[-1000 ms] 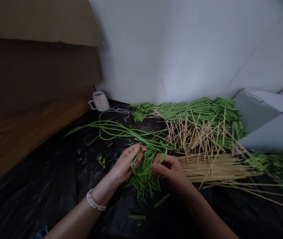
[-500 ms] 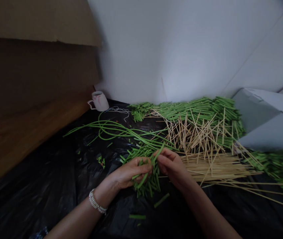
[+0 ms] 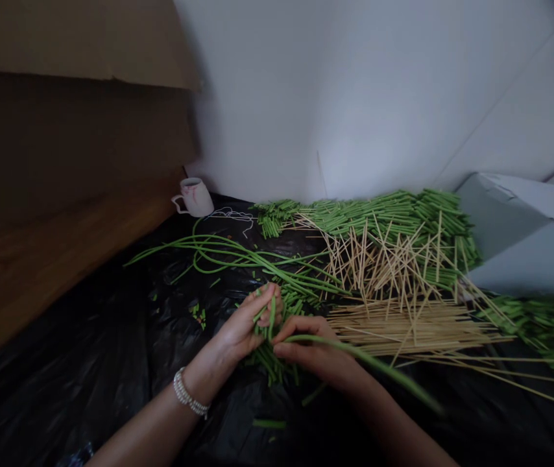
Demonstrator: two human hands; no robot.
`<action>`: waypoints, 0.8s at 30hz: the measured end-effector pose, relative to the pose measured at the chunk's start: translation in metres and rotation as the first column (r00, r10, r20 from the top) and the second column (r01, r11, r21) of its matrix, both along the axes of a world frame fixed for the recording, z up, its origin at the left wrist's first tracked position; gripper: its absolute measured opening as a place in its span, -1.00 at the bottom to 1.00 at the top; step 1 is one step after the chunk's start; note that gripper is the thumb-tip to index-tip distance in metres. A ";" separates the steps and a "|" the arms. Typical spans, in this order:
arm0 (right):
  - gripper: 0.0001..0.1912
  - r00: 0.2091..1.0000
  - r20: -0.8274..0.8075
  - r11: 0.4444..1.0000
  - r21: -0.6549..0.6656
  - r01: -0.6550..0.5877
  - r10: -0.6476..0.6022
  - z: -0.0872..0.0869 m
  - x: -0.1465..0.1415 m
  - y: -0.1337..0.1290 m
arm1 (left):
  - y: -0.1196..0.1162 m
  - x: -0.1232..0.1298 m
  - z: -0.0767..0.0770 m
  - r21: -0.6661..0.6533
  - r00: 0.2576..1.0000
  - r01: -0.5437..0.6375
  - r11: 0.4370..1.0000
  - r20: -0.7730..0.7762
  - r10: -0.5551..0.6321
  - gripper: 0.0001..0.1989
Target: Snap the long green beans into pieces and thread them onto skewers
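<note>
My left hand (image 3: 250, 321), with a beaded bracelet at the wrist, is closed round some short green garlic scape pieces (image 3: 272, 318). Just to its right, my right hand (image 3: 313, 350) pinches the end of a long garlic scape (image 3: 384, 366), which trails over my right forearm and is blurred toward its far end. Beneath both hands lies a heap of cut scape pieces (image 3: 277, 371), partly covered by them. Several uncut scapes (image 3: 238, 250) stretch across the black plastic sheet (image 3: 111, 363) behind my left hand.
Bamboo skewers (image 3: 403, 327) lie in a bundle on the right, others criss-crossed behind. Skewered green rows (image 3: 374, 214) line the wall, with more pieces (image 3: 549, 324) far right. A mug (image 3: 195, 198), white string (image 3: 231, 213), a cardboard box (image 3: 77, 130) and a pale box (image 3: 525, 240) stand around.
My left hand has risen slightly and shifted left. My right hand has moved down and left, and a long scape now trails rightward from its fingers.
</note>
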State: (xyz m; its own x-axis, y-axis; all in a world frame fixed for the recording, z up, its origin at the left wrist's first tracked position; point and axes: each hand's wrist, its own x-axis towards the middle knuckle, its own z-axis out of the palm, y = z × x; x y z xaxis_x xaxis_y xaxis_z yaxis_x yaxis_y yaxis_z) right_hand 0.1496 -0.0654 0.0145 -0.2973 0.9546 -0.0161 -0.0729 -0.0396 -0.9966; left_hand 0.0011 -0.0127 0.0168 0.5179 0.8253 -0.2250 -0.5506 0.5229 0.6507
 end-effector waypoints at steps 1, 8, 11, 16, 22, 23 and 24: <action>-0.85 1.000 0.011 1.000 -0.020 -0.022 0.022 -0.001 -0.001 -0.001 | 0.002 -0.002 0.002 -0.025 0.999 -0.001 1.000 0.039 0.002 -0.66; -0.78 0.996 -0.092 0.997 -0.079 0.000 -0.007 0.000 0.010 0.004 | 0.004 -0.007 0.002 -0.043 0.994 0.100 0.994 0.055 -0.098 -0.69; -0.74 0.985 -0.169 0.995 -0.102 0.015 -0.032 0.001 0.014 0.006 | -0.002 -0.001 -0.003 0.043 0.976 0.136 0.990 -0.178 -0.126 -0.63; -0.77 0.982 -0.163 0.993 -0.083 0.087 -0.100 0.000 0.017 0.008 | -0.010 0.003 -0.004 0.081 0.934 0.199 0.977 -0.317 -0.164 -0.57; -0.73 0.977 -0.190 0.986 -0.151 0.072 -0.101 -0.003 0.022 0.012 | -0.010 -0.001 -0.002 0.040 0.933 0.300 0.953 -0.223 -0.284 -0.72; -0.71 0.970 -0.215 0.984 -0.162 0.081 -0.115 -0.003 0.024 0.013 | -0.010 -0.001 -0.002 0.047 0.927 0.323 0.945 -0.218 -0.306 -0.73; -0.70 0.959 -0.245 0.979 -0.173 0.104 -0.145 -0.002 0.025 0.014 | -0.010 -0.002 -0.002 0.062 0.918 0.349 0.935 -0.225 -0.327 -0.72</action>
State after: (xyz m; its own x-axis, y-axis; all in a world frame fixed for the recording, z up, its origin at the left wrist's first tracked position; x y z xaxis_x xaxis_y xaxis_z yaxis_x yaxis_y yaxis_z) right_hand 0.1746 -0.0514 0.0126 -0.1898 0.9759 -0.1080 -0.3379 -0.1682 -0.9260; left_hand -0.0011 -0.0227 0.0146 0.7205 0.6327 -0.2839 -0.1993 0.5811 0.7891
